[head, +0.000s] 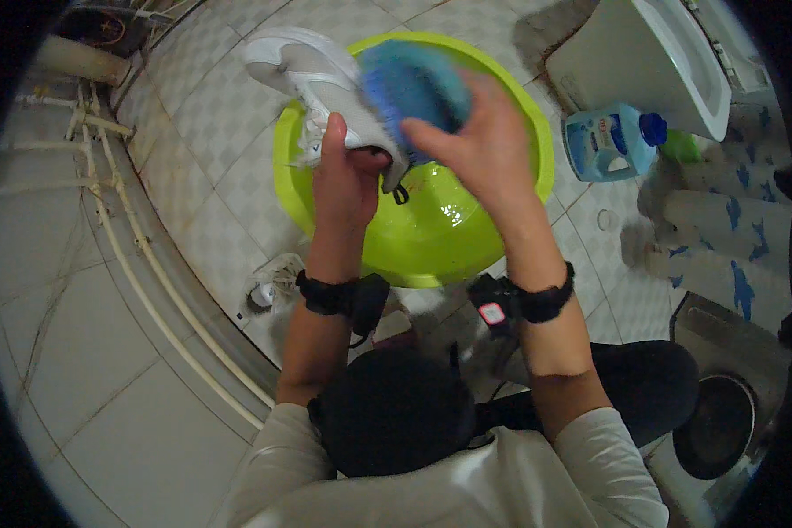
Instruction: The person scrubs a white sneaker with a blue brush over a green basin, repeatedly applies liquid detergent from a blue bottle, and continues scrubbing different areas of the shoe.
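My left hand [346,178] grips a white sneaker [333,92] by its heel and collar, thumb on the outside, with the toe pointing up and to the left. In my right hand [485,145] is a blue scrubbing brush [412,86], blurred, its bristles against or very close to the shoe's side. Both are over the far part of a lime-green plastic basin [435,244], where wet glints show on the inner surface. A black loop hangs from the shoe's heel.
Another white shoe [274,287] lies on the tiled floor left of the basin. At right are a blue detergent bottle [607,142], a white toilet or similar fixture [640,66] and a curtain with blue shapes [732,218]. Pipes [132,231] run along the left wall.
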{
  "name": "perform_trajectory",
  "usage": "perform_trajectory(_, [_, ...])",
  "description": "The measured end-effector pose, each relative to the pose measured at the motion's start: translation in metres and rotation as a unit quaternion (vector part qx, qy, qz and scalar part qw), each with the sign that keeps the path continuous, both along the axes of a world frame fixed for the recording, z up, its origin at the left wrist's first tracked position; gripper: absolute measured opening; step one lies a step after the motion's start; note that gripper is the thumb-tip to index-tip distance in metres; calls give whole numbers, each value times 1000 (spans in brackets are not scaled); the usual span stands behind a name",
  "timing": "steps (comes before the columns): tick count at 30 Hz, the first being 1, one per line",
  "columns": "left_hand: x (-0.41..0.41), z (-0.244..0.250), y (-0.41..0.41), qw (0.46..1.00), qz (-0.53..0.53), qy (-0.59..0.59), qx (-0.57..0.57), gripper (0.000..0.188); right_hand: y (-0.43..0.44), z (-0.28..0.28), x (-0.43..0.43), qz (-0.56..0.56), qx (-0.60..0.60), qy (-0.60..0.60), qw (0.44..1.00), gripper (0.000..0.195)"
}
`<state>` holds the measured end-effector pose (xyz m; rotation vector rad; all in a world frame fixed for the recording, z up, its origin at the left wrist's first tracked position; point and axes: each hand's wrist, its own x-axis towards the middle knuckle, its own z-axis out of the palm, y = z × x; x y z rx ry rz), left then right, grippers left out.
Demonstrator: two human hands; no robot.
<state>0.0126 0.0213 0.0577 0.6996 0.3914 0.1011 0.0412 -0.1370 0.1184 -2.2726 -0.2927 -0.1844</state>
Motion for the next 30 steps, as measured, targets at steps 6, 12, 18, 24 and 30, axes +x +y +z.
perform_trajectory(6, [9, 1, 13, 997, 50, 32, 41, 39, -33, -48, -22, 35, -10, 87, 996, 66])
perform_trajectory(12, [-7, -16, 6, 998, -18, 45, 42, 46, 27, 7, 16, 34, -15, -9, 999, 65])
perform_trajectory(18, [-2, 4, 0, 998, 22, 51, 4, 46, 17, -21, 1, 68, -13, 4, 998, 66])
perform_trajectory(24, [1, -4, 22, 999, 41, 12, 7, 47, -27, -46, -5, 10, 32, 54, 998, 70])
perform_trajectory(30, [12, 38, 10, 996, 54, -77, -5, 49, -11, -41, -26, 59, 54, -16, 997, 68])
